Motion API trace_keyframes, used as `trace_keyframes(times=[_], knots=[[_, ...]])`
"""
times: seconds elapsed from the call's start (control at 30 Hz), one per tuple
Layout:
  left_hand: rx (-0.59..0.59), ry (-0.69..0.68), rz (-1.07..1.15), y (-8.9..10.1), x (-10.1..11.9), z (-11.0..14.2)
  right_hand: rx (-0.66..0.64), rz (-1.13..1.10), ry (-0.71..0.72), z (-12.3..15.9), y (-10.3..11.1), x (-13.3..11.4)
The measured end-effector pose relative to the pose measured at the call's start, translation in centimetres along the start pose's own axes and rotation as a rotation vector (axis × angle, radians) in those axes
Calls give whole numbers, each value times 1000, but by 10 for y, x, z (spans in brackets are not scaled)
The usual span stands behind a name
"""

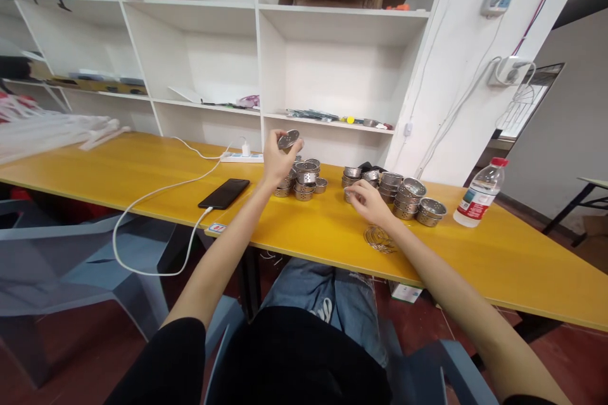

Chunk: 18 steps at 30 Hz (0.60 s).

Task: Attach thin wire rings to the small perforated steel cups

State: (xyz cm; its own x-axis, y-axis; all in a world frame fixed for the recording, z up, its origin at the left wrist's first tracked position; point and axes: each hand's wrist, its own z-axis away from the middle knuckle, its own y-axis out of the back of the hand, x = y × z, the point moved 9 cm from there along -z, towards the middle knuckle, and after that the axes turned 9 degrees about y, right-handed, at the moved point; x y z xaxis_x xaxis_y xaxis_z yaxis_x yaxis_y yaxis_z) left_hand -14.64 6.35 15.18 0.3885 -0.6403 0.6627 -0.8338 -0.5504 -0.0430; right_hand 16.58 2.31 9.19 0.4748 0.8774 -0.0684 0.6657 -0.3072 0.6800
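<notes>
My left hand is raised above the table, its fingers closed around the rim of a small round perforated metal cup. Just below and behind it stand several stacked metal cups of the same kind. My right hand is low over the table, thumb and fingers pinched at another small metal cup, which they partly hide. Beyond and to the right of this hand are more stacks of perforated cups. A loose bundle of thin wire rings lies below my right wrist.
On the yellow table a black phone lies left, its white cable hanging over the front edge. A water bottle stands right of the cups. A power strip and white shelves are behind.
</notes>
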Motion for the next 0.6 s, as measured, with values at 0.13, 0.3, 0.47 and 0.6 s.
trace_keyframes(times=[0.13,0.3,0.47,0.6], knots=[[-249,-167,-137,5,51,52,-24,-12,2,2,-6,1],[-577,-77,-527,28,6,109,-71,-48,-4,4,-14,1],[-620,67,-607,55,-54,118,-134,-57,2,5,-26,-1],[-431,-6,-695,50,-46,100,-186,-47,-16,7,-35,-1]])
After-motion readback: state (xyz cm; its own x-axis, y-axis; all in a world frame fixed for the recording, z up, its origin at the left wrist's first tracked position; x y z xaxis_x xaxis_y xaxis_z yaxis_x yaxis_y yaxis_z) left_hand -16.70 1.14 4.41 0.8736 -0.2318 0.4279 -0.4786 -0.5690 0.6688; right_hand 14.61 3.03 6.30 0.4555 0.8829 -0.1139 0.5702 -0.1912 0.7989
